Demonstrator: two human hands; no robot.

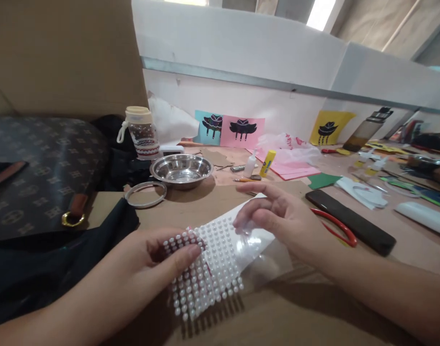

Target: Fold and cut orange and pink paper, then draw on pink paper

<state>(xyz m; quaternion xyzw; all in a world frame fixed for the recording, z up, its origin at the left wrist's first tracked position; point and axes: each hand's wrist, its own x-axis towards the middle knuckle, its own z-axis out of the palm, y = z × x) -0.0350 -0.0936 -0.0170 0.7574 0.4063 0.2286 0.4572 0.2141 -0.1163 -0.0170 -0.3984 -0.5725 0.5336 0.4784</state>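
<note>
My left hand [162, 264] grips a sheet of stick-on pearls [216, 254], thumb on top and fingers underneath. Rows of small round white pearls cover it, and it is tilted above the brown cardboard. At its right side is a piece of clear plastic film [256, 247], creased and shiny. My right hand [273, 211] hovers over the sheet's upper right edge, its index finger stretched out and the other fingers loosely bent apart. Nothing shows in its grasp. Whether its fingertips touch the sheet or film, I cannot tell.
Beyond my hands stand a steel bowl [182, 170], a tape ring [145, 194], a small squeeze bottle [250, 164] and a yellow glue stick [268, 163]. On the right lie a dark case [349, 221] and red-handled scissors [337, 228]. A patterned bag [39, 173] fills the left.
</note>
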